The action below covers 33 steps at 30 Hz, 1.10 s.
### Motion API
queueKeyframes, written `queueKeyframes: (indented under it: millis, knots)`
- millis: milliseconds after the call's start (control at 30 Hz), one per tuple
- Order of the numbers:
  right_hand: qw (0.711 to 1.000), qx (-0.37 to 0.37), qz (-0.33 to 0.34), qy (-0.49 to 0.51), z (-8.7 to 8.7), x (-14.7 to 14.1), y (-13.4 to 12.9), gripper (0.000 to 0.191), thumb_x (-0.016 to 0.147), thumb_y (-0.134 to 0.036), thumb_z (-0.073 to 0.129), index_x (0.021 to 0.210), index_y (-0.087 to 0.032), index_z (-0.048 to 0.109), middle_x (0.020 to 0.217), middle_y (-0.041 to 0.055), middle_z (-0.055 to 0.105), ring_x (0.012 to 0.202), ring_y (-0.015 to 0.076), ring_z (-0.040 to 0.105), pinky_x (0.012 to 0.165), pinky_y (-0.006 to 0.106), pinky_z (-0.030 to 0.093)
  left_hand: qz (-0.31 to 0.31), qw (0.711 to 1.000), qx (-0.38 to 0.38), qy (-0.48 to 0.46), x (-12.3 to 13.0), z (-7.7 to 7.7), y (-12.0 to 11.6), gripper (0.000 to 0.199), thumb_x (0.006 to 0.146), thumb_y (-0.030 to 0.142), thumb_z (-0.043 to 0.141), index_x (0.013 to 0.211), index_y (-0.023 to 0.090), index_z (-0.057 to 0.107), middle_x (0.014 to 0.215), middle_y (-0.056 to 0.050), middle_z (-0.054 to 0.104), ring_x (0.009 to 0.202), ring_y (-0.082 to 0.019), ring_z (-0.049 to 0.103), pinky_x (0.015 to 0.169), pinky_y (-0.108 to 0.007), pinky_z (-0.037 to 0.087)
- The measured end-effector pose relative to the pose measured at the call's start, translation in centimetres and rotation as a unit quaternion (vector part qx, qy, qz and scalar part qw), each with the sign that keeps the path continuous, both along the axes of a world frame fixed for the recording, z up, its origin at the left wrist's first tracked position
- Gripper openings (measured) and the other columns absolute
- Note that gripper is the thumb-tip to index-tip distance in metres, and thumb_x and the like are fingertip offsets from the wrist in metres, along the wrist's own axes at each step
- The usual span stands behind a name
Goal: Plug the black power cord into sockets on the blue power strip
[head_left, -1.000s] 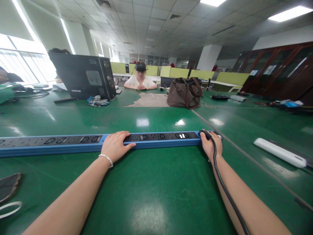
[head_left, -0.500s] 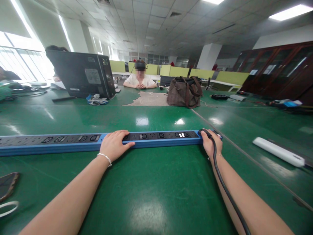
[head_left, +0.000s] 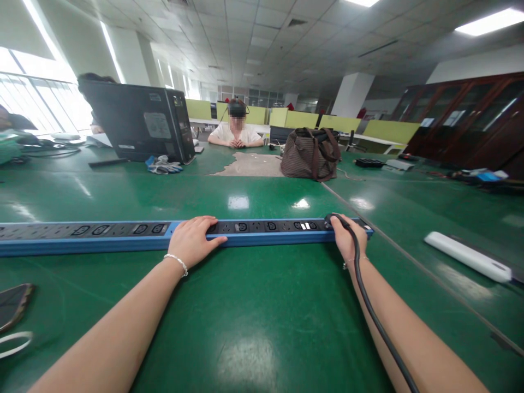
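A long blue power strip (head_left: 262, 238) with black sockets lies across the green table (head_left: 245, 295). My left hand (head_left: 194, 238) grips it near the middle, thumb on the front side and fingers over the top. At the strip's right end, my right hand (head_left: 347, 234) is closed on a black plug (head_left: 329, 220), which is at the last socket. Whether its pins are in the socket is hidden. From the plug a black cable (head_left: 370, 311) runs down over my right forearm.
A black computer case (head_left: 143, 123), gloves (head_left: 164, 165) and a brown bag (head_left: 310, 154) stand or lie farther back. A person (head_left: 236, 131) sits across the table. A white bar (head_left: 466, 255) lies at right, a phone (head_left: 15, 305) at left.
My right hand has shifted slightly left along the strip with the plug. My left hand keeps its place on the strip.
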State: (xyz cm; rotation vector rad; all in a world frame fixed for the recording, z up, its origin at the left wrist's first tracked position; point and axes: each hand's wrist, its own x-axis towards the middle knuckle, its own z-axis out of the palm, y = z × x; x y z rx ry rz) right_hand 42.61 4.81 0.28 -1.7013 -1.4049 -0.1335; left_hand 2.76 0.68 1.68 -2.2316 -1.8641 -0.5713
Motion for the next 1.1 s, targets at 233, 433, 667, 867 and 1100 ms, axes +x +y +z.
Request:
queueKeyframes:
  millis: [233, 433, 667, 867, 1100]
  knots:
    - [1.000, -0.014, -0.014, -0.005, 0.7, -1.6, -0.6, 0.040, 0.080, -0.045, 0.045, 0.096, -0.019, 0.071, 0.101, 0.0097, 0.070, 0.101, 0.0279, 0.060, 0.093, 0.044, 0.040, -0.005, 1.000, 0.003, 0.001, 0.0, 0.0, 0.0, 0.054, 0.078, 0.060, 0.048, 0.114, 0.021, 0.059, 0.122, -0.007, 0.062, 0.114, -0.025, 0.054, 0.098, -0.038, 0.037]
    - [0.994, -0.017, -0.056, -0.088, -0.2, -2.1, -0.3, 0.036, 0.080, -0.042, 0.046, 0.099, -0.023, 0.071, 0.107, 0.0086, 0.068, 0.110, 0.0252, 0.056, 0.101, 0.048, 0.032, 0.000, 1.000, -0.009, -0.004, 0.0, 0.1, 0.0, 0.053, 0.078, 0.060, 0.049, 0.115, 0.024, 0.058, 0.123, -0.006, 0.061, 0.115, -0.024, 0.054, 0.099, -0.038, 0.036]
    - [0.992, -0.027, -0.079, -0.093, -0.5, -2.4, -0.6, 0.039, 0.083, -0.043, 0.046, 0.107, -0.022, 0.069, 0.112, 0.0118, 0.066, 0.114, 0.0252, 0.053, 0.102, 0.047, 0.031, -0.002, 1.000, -0.006, -0.001, 0.0, 0.1, 0.1, 0.054, 0.078, 0.060, 0.048, 0.115, 0.022, 0.058, 0.123, -0.006, 0.061, 0.114, -0.025, 0.054, 0.099, -0.039, 0.037]
    - [0.993, -0.056, -0.077, -0.070, -0.5, -2.4, -1.0, 0.042, 0.086, -0.045, 0.042, 0.110, -0.022, 0.068, 0.114, 0.0109, 0.065, 0.118, 0.0259, 0.051, 0.104, 0.048, 0.030, -0.003, 1.000, -0.007, -0.005, 0.0, 0.1, 0.0, 0.053, 0.078, 0.060, 0.048, 0.115, 0.022, 0.059, 0.123, -0.006, 0.061, 0.114, -0.024, 0.054, 0.099, -0.038, 0.037]
    - [0.994, -0.067, -0.070, -0.055, -0.3, -2.4, -1.7, 0.041, 0.086, -0.045, 0.044, 0.112, -0.024, 0.067, 0.120, 0.0093, 0.062, 0.118, 0.0293, 0.051, 0.100, 0.048, 0.036, -0.004, 1.000, -0.005, 0.002, 0.0, 0.0, 0.0, 0.054, 0.078, 0.060, 0.048, 0.115, 0.021, 0.058, 0.123, -0.006, 0.061, 0.114, -0.024, 0.054, 0.099, -0.038, 0.037]
